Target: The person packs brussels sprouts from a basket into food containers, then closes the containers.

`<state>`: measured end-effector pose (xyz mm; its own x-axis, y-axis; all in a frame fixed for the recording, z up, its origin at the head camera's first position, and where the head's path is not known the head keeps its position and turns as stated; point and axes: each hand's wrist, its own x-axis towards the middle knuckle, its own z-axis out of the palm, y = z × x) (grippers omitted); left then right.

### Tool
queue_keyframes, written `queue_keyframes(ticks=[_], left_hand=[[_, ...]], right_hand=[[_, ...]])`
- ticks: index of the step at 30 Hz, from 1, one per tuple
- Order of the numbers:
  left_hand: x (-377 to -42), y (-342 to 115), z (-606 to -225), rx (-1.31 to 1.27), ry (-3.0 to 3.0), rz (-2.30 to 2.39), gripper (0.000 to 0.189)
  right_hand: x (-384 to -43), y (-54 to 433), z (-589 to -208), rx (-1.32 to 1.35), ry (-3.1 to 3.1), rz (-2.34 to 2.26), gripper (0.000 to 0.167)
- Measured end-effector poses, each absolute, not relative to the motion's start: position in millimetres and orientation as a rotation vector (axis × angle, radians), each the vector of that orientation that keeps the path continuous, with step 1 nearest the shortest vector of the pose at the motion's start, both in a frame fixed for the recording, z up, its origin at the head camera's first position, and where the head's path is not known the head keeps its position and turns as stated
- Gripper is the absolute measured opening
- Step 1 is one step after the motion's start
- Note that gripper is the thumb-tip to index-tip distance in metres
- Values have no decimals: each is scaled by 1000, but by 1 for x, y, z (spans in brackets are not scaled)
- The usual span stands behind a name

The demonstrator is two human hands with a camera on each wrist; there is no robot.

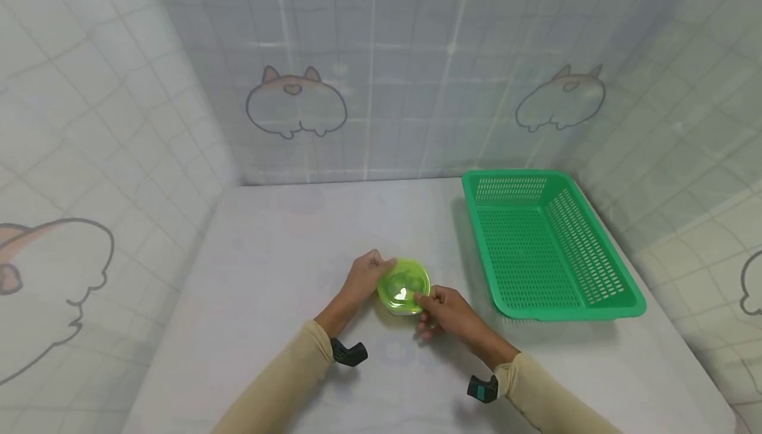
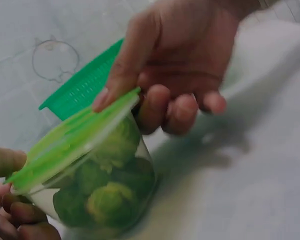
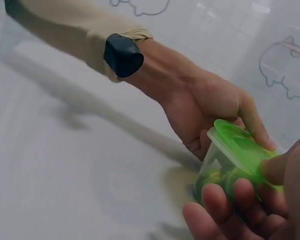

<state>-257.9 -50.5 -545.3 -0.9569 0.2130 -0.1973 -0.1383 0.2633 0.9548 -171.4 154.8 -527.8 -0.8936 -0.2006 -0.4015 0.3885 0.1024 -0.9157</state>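
Note:
A small clear food container [image 2: 125,200] holds several round green vegetables that look like Brussels sprouts [image 2: 110,204]. On its top lies a translucent green lid [image 1: 405,283]; whether it is fully seated all round I cannot tell. My left hand [image 1: 364,276] is at the far left side of the lid, pinching its edge between thumb and fingers. At the near right side my right hand [image 1: 446,315] pinches the opposite edge, thumb on top and fingertips below the rim. The container's base is on or close to the white table.
A green perforated plastic basket [image 1: 485,255] stands on the table to the right of the hands. Around the white tabletop [image 1: 286,242] hang pale grid-patterned curtains [image 1: 405,90] with cartoon animal outlines, at the back and both sides.

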Motion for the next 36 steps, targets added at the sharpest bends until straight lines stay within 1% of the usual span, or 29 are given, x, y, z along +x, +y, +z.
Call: queue_keyframes(ticks=[5,10,15,24,29,36], left_hand=[[-256,-52,-552,-28,2152,1834,37],[-253,-52,-546,-76,2151,1866,35],[-255,-50,-541,-39,2241,1814,33],[-255,-55,-538,8,2298,1648,34],[-256,-56,-538,-13,2273,1629,37],[-257,-54,-537,-45,2170,1675,38]], right_hand=[[-175,157,-530,182,1871,-1858,33],[-180,159,-528,130,1843,-1859,33],[-183,161,-527,110,1919,-1822,35],[-177,158,-524,135,2135,-1718,43],[-178,160,-528,131,2078,-1703,45],[-179,163,-527,120,1984,-1740,44]])
